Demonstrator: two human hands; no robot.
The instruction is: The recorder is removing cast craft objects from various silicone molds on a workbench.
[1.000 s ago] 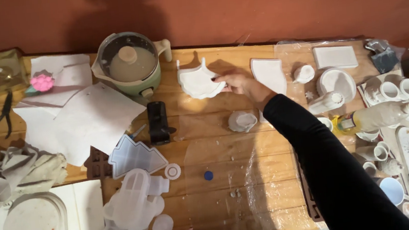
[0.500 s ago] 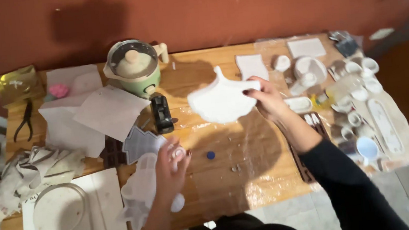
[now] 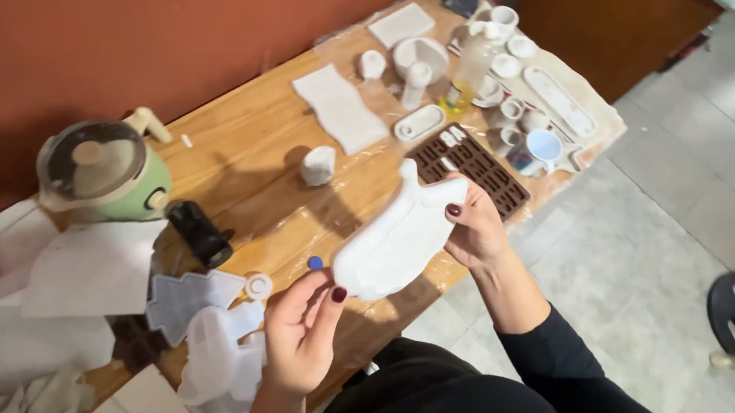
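Observation:
A flat white leaf-shaped mould (image 3: 397,235) is held between both hands above the front edge of the wooden table (image 3: 246,155). My left hand (image 3: 301,330) grips its lower left end with thumb on top. My right hand (image 3: 476,227) grips its right side, thumb on the upper face. The mould tilts up toward the right.
A green pot with a glass lid (image 3: 99,174) stands at the back left, a black object (image 3: 199,232) beside it. A brown chocolate mould (image 3: 471,165), white cups and dishes (image 3: 507,67) crowd the right end. Clear silicone moulds (image 3: 210,338) and paper sheets (image 3: 91,269) lie left. Tiled floor (image 3: 657,232) lies right.
The white mould has come from the table's back toward me. My left hand has risen and taken hold of its other end. The view has swung and tilted.

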